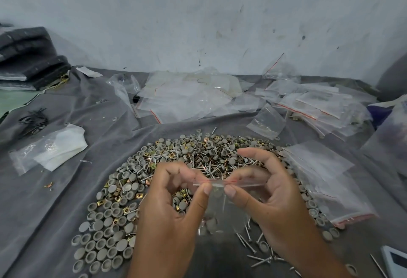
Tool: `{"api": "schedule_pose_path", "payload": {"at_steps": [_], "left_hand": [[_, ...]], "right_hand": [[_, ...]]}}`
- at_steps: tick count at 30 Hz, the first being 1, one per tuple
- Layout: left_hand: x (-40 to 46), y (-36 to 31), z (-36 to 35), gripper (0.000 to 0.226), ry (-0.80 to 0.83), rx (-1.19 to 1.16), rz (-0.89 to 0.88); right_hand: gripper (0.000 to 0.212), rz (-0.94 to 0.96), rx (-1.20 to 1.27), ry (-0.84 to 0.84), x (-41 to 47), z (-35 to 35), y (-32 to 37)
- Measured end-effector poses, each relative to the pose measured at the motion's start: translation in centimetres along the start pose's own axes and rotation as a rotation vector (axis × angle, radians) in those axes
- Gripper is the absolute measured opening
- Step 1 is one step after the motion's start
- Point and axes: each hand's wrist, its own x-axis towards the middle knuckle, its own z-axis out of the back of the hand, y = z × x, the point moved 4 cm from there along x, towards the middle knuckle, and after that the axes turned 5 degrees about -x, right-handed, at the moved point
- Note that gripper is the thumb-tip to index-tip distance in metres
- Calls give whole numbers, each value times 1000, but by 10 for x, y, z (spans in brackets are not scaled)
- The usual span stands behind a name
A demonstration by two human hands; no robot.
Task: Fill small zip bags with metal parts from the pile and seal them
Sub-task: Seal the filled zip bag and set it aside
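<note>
Both hands — left hand (176, 191), right hand (262, 189) — pinch a zip bag (220, 207) above the pile (123, 211).

Small zip bag (222, 207): lower body blurred; contents read only as a few grey discs, number not countable. Upper strip partly covered by the left hand (174, 202) and right hand (271, 198); both forearms cut off by the near edge.
Pile of metal parts (187, 163): near middle hidden behind the hands.
White device (396, 260), near right corner: cut off by the edge, kind not tellable.
Dark stack (28, 57), far left: cut off by the left edge.
Filled bags (319, 103), far right: contents too small to tell.
Black loops (33, 121), left: too small to tell.
</note>
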Motion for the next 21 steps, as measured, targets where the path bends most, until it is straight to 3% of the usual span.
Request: {"api": "schedule_pose_path", "payload": {"at_steps": [7, 11, 15, 21], "left_hand": [[1, 2, -2, 35, 23, -16, -1], [0, 3, -3, 34, 21, 19, 34], [0, 3, -3, 19, 17, 28, 65], [-1, 0, -4, 28, 5, -1, 60]], "right_hand": [[49, -58, 140, 13, -2, -1, 1], [50, -18, 38, 13, -2, -2, 2], [52, 0, -33, 21, -1, -4, 1], [50, 24, -107, 3, -1, -3, 0]]}}
